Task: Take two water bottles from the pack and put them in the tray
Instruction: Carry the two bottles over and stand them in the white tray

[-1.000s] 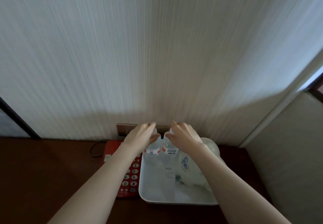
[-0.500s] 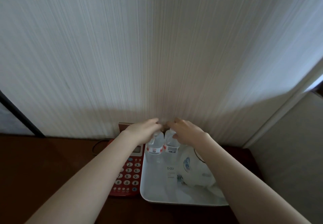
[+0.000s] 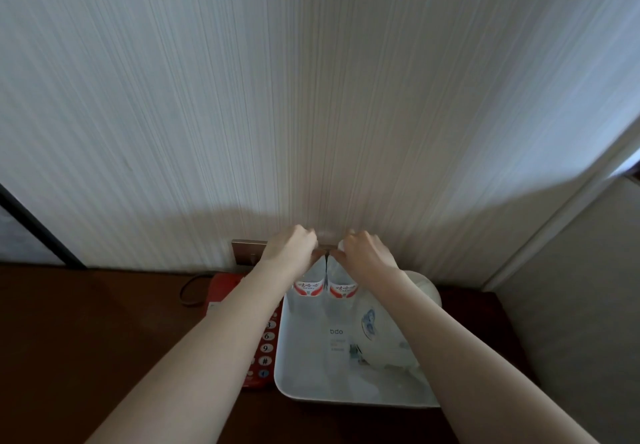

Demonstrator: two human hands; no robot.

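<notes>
Two clear water bottles with red and white labels stand side by side at the back of a white tray (image 3: 301, 384). My left hand (image 3: 289, 248) is closed over the top of the left bottle (image 3: 307, 288). My right hand (image 3: 363, 251) is closed over the top of the right bottle (image 3: 341, 289). Both caps are hidden under my fingers. The two bottles touch each other. The pack is not in sight.
A white kettle (image 3: 388, 336) lies in the tray's right half, partly behind my right forearm. A red telephone (image 3: 227, 286) with a cord lies left of the tray on the dark wooden table (image 3: 86, 339). The striped wall with a socket plate (image 3: 247, 251) stands just behind.
Both hands and the bottles have drawn closer together, and the bottles now stand touching at the tray's back. The camera has tilted slightly.
</notes>
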